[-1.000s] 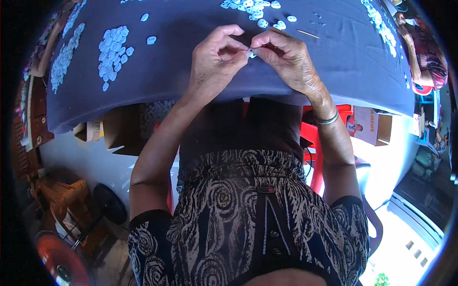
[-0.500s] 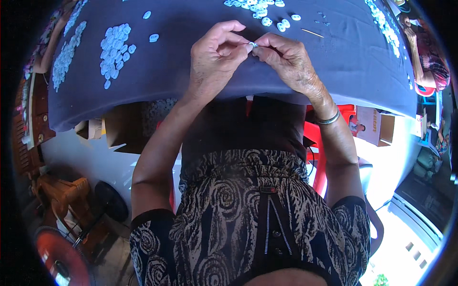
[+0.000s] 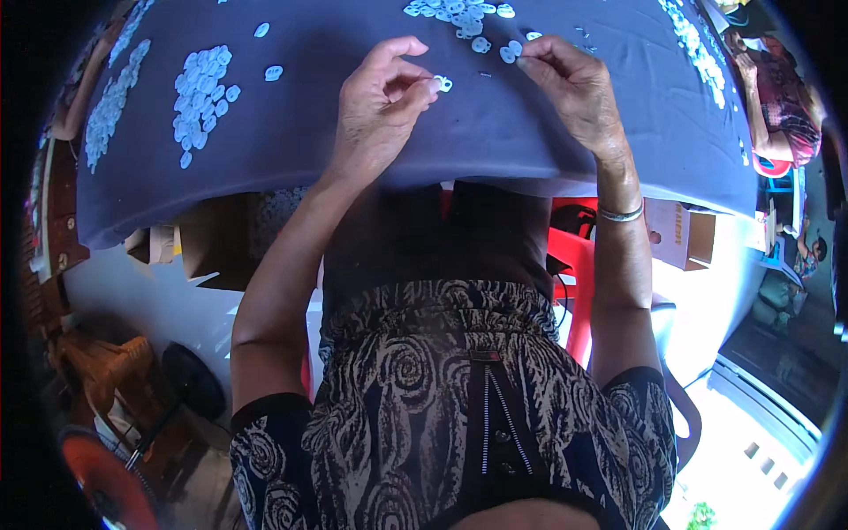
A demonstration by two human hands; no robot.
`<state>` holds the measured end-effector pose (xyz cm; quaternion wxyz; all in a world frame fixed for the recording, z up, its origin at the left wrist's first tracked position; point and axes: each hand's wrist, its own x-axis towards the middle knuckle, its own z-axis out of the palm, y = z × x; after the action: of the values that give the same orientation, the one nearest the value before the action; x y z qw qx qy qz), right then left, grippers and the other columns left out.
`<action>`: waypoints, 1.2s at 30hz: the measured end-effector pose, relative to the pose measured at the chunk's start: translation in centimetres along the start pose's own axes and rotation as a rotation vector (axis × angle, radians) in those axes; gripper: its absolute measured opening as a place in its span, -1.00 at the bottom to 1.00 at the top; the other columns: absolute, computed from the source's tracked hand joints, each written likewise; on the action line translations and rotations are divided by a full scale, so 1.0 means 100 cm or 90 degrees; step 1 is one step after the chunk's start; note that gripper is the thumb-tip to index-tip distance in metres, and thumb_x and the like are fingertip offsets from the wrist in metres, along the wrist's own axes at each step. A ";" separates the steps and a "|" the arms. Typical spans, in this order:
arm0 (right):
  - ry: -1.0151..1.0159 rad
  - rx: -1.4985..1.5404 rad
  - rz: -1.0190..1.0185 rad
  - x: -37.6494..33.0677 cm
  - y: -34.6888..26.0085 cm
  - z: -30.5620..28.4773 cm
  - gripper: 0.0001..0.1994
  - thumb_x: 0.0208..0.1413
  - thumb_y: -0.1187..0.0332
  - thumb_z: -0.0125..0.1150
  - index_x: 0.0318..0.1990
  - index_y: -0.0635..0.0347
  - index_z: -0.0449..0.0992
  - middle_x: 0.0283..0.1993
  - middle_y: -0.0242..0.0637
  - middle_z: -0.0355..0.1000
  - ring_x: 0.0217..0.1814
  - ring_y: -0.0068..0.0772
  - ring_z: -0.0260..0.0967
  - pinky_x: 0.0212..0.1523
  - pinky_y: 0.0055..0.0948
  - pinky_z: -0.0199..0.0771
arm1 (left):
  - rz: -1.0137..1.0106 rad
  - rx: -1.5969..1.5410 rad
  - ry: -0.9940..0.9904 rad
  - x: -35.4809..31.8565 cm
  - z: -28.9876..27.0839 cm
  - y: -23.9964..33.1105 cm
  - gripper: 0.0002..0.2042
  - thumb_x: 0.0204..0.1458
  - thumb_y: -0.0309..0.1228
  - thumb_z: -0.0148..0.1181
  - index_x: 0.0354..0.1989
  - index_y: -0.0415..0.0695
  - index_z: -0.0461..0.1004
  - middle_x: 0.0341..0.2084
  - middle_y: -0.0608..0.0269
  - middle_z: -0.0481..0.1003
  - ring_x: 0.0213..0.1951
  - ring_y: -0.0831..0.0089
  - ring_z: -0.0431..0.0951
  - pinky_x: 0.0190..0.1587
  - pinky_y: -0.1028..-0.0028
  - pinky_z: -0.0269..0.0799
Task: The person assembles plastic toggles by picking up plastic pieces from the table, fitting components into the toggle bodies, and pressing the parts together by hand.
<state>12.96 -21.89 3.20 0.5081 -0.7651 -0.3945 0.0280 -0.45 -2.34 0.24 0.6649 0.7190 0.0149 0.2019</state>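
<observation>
My left hand [image 3: 389, 93] pinches a small white plastic piece with holes [image 3: 443, 84] between thumb and forefinger, the other fingers loosely curled. Over the cloth to the right, my right hand [image 3: 574, 93] has thumb and fingertips pressed together; what they hold, if anything, is hidden. Those fingertips are beside a pair of loose white pieces [image 3: 509, 53]. A tiny thin metallic-looking bit [image 3: 485, 74] lies on the cloth between my hands. Beyond it is a heap of similar white pieces [image 3: 464, 12].
A dark blue cloth [image 3: 291, 132] covers the table. More white pieces [image 3: 201, 93] form a pile at left, with others along both sides. Another person's arm [image 3: 755, 110] is at the far right. Below the table are cardboard boxes [image 3: 221, 243] and a red chair [image 3: 572, 256].
My hands have parted: the right moved right and away to the loose pieces, while the left keeps the white piece. The wooden stick on the cloth no longer shows; the tiny bit now does.
</observation>
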 end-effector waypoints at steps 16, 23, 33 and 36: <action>-0.214 -0.249 -0.046 0.020 -0.014 0.026 -0.86 0.02 0.39 0.20 -0.34 0.27 0.44 -0.47 -0.15 0.43 -0.44 -0.19 0.43 -0.36 -0.27 0.39 | 0.031 -0.025 0.049 0.000 0.006 -0.007 -0.68 0.06 -0.56 0.18 0.00 -0.22 0.31 -0.38 0.21 0.52 -0.35 0.59 0.53 -0.32 0.62 0.47; -0.123 0.258 0.133 0.014 -0.015 0.043 -0.90 0.16 0.41 0.12 -0.29 0.24 0.50 -0.49 -0.46 0.38 -0.49 -0.72 0.22 -0.50 -0.67 0.25 | 0.029 -0.037 0.060 0.000 0.010 -0.009 -0.68 0.06 -0.57 0.18 0.00 -0.22 0.31 -0.37 0.22 0.52 -0.35 0.59 0.53 -0.31 0.62 0.48; -0.141 0.267 0.173 0.008 -0.016 0.043 -0.84 0.18 0.35 0.15 -0.19 0.23 0.55 -0.45 -0.48 0.44 -0.48 -0.77 0.25 -0.51 -0.74 0.28 | 0.038 0.006 0.058 -0.003 0.011 -0.008 -0.68 0.07 -0.60 0.15 0.00 -0.23 0.30 -0.34 0.18 0.52 -0.34 0.59 0.53 -0.32 0.62 0.47; -0.149 0.258 0.152 0.008 -0.012 0.044 -0.81 0.17 0.31 0.17 -0.19 0.22 0.56 -0.44 -0.48 0.45 -0.48 -0.76 0.26 -0.51 -0.74 0.30 | 0.036 0.000 0.058 -0.002 0.012 -0.010 -0.68 0.06 -0.60 0.16 0.00 -0.23 0.30 -0.35 0.19 0.53 -0.34 0.60 0.53 -0.33 0.63 0.46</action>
<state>10.86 -17.83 2.27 0.5951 -0.6803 -0.3438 0.2548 -0.02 -3.40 -0.81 0.6573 0.7093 0.0248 0.2534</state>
